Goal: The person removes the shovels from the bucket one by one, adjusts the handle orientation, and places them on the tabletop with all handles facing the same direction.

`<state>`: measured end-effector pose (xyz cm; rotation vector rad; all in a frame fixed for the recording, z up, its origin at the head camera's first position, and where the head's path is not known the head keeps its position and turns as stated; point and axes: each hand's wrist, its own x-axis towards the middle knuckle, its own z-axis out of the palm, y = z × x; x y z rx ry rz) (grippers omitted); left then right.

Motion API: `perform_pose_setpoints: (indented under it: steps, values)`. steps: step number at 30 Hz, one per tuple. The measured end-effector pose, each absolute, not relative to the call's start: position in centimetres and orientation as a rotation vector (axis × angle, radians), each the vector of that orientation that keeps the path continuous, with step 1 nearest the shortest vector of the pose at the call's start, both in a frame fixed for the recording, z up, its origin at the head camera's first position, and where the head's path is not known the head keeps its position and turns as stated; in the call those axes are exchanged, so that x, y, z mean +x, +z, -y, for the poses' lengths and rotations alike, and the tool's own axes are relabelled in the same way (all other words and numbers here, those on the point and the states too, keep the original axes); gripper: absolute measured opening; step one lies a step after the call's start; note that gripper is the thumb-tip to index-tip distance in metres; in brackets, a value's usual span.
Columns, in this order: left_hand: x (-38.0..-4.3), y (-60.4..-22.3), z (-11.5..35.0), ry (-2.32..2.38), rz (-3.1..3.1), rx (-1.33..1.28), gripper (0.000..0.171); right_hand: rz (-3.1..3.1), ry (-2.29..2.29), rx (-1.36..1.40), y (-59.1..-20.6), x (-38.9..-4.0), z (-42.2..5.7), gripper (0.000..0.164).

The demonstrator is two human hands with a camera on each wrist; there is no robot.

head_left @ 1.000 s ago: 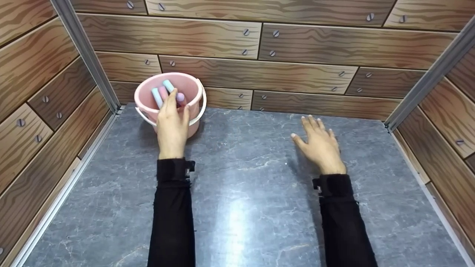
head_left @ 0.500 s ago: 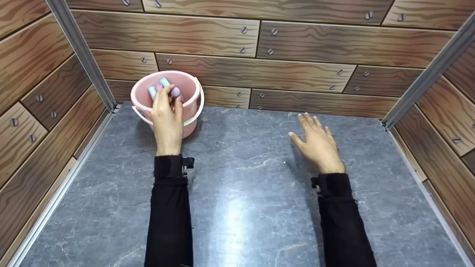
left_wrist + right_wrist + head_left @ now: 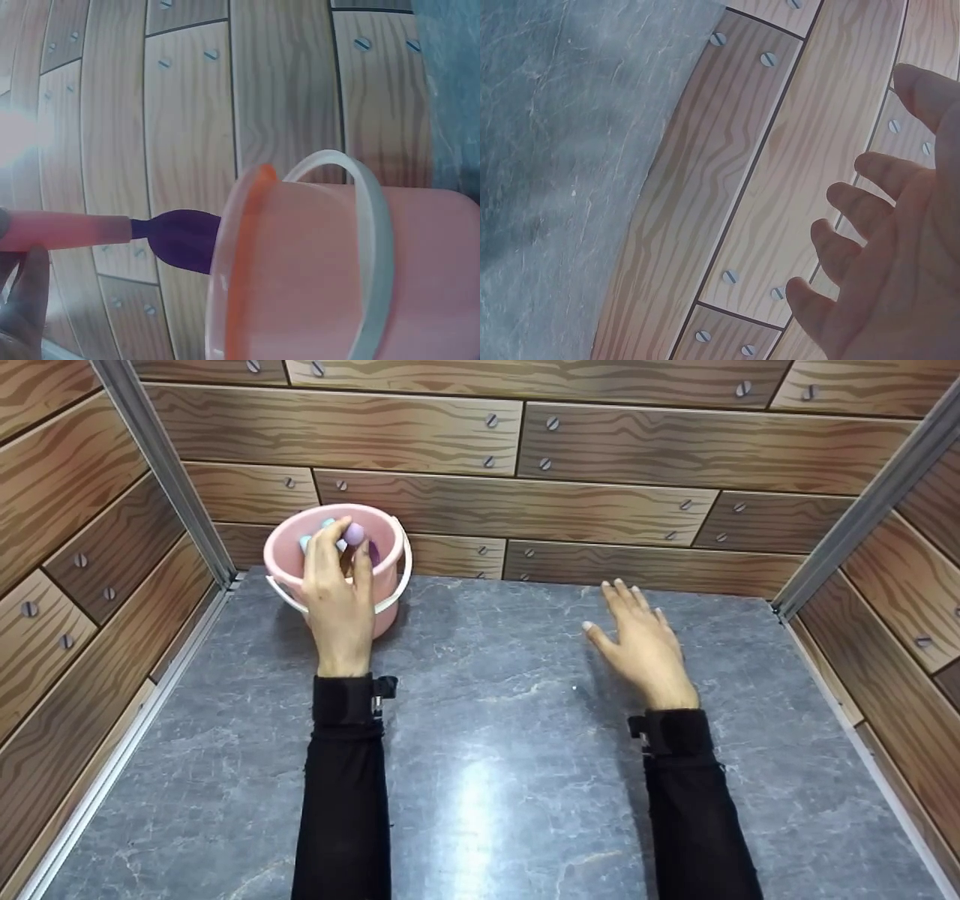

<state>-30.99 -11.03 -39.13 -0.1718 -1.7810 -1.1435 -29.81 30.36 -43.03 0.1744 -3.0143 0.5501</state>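
- Utensil with a pink handle and a dark purple head (image 3: pixel 184 238): it was upright, head downward, at the mouth of the pink bucket (image 3: pixel 388 616); the tip of the head passed out of sight behind the rim.
- Left hand (image 3: pixel 340 604): it pinched the handle near its upper end, thumb on one side and fingers on the other, the gap between them narrow. The lilac end of the handle showed above the grip in the head view.
- Light blue ends (image 3: pixel 304 542) of other pieces: they showed beside the left fingers, within the bucket's outline; their lower parts were hidden.
- White bail (image 3: pixel 406 566): it hung down around the near side of the bucket, which stood on the grey marbled tabletop (image 3: pixel 487 720) towards the back left corner.
- Right hand (image 3: pixel 641 649): it was well apart from the bucket, holding nothing, fingers extended and thumb wide of them. Whether it touched the tabletop could not be told.
- Black sleeves (image 3: pixel 341 810) and black wrist straps (image 3: pixel 343 700): they covered both forearms and wrists.
- Wood-patterned panels (image 3: pixel 420 435): they rose behind and at both sides, with grey metal posts (image 3: pixel 166 472) at the corners.
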Motion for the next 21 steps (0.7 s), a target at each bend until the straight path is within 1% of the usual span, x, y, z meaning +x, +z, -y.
perform_pose_setpoints:
  steps: [7,13,21]
  values:
    - [-30.6,-38.6,10.5,-1.063,1.744,-0.208,0.034,2.976,0.556,0.195,-42.6,-29.6,-30.2,0.086]
    - [-30.5,-38.7,10.1,-1.053,1.737,-0.289,0.034,2.901,0.571,0.256,-42.3,-29.6,-30.0,0.083]
    - [-30.6,-39.0,9.2,-1.033,1.714,-0.393,0.033,2.8,0.632,0.293,-41.8,-29.3,-30.0,0.084]
